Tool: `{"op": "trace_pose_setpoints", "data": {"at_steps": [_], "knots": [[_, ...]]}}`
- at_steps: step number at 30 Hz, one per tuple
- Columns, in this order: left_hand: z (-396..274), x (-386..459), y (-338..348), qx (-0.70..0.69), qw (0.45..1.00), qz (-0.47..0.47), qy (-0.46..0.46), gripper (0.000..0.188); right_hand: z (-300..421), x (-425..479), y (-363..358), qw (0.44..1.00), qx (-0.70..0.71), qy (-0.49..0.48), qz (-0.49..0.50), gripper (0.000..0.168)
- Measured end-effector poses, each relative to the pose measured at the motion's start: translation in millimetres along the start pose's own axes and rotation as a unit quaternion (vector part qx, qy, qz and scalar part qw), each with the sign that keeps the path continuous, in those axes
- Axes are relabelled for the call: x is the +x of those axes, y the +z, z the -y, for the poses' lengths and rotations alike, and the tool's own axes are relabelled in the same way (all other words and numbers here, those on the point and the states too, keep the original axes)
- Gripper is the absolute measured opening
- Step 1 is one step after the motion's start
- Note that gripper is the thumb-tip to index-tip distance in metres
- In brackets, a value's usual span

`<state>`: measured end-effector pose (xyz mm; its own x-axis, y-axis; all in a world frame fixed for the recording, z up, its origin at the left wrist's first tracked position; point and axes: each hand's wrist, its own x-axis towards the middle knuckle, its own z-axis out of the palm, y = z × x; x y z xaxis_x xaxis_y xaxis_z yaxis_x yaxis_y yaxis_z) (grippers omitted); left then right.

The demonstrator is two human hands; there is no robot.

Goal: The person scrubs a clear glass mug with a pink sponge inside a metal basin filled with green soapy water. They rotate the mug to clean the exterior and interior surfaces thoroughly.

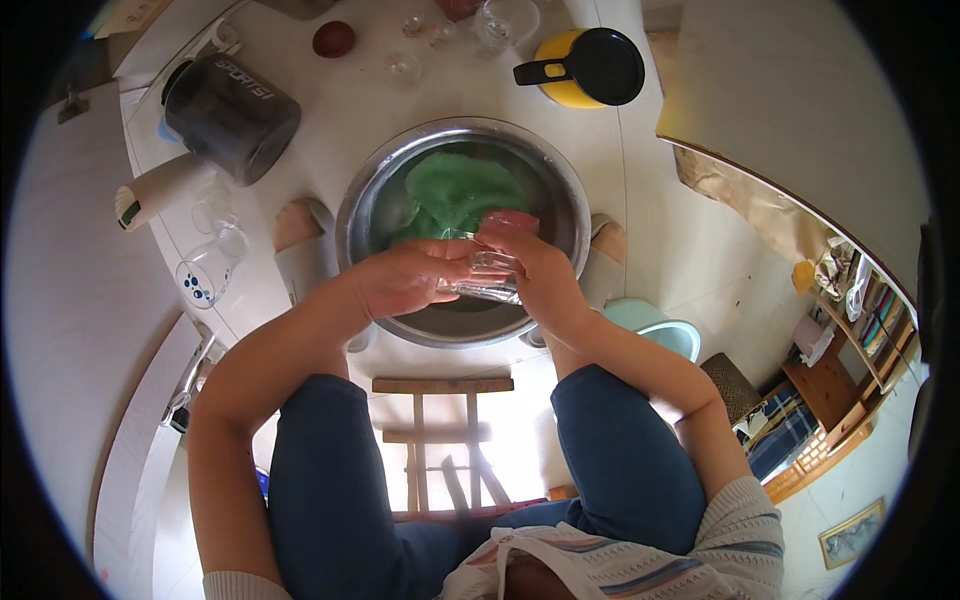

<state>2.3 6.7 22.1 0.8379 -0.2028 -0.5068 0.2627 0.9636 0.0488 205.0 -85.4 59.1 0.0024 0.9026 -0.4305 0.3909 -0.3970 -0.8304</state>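
A metal basin (574, 187) stands before me, holding liquid and a green cloth (465, 184). Above its near half, my left hand (409, 277) supports a clear glass vessel (487, 279) from the left, its fingers behind and under it. From the right, my right hand (536, 262) grips the same glass and also has a pinkish-red sponge or cloth (510, 220) at its fingertips. Whether the pink piece touches the glass is partly hidden by the fingers.
On the floor lie a dark jar (232, 116) and a clear glass with blue spots (210, 277). A yellow jug with a black lid (592, 67), a reddish-brown round object (334, 39) and several clear glass items (502, 26) are beyond the basin. A pale blue tub (671, 334) sits at right.
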Motion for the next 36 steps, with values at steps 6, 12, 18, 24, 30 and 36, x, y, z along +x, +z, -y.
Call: {"op": "trace_pose_setpoints", "data": {"at_steps": [6, 12, 18, 24, 30, 36], "knots": [[13.6, 8.7, -9.8, 0.019, 1.0, 0.017, 0.013, 0.065, -0.5, 3.6, 0.6, 0.999, -0.006, -0.038, -0.001, 0.035], [13.6, 14.2, -12.2, 0.174, 0.978, -0.093, 0.07, 0.027, -10.3, -4.7, 1.1, 0.999, 0.013, 0.046, 0.013, 0.033], [16.3, 16.8, -13.7, 0.406, 0.838, -0.324, 0.167, 0.023, -6.1, -6.2, -4.4, 0.998, -0.026, 0.058, 0.006, 0.032], [7.4, 25.4, -26.0, 0.213, 0.785, -0.444, 0.377, 0.026, -22.6, -6.8, -2.1, 0.991, 0.106, 0.078, -0.018, 0.028], [22.1, 20.3, -21.0, 0.089, 0.921, -0.29, 0.247, 0.023, -47.6, -7.5, 4.1, 0.987, 0.115, 0.104, -0.038, 0.032], [10.3, 13.0, 8.0, 0.27, 0.937, -0.132, 0.178, 0.036, -32.1, -4.1, -0.6, 0.995, 0.078, 0.067, -0.004, 0.033]]}}
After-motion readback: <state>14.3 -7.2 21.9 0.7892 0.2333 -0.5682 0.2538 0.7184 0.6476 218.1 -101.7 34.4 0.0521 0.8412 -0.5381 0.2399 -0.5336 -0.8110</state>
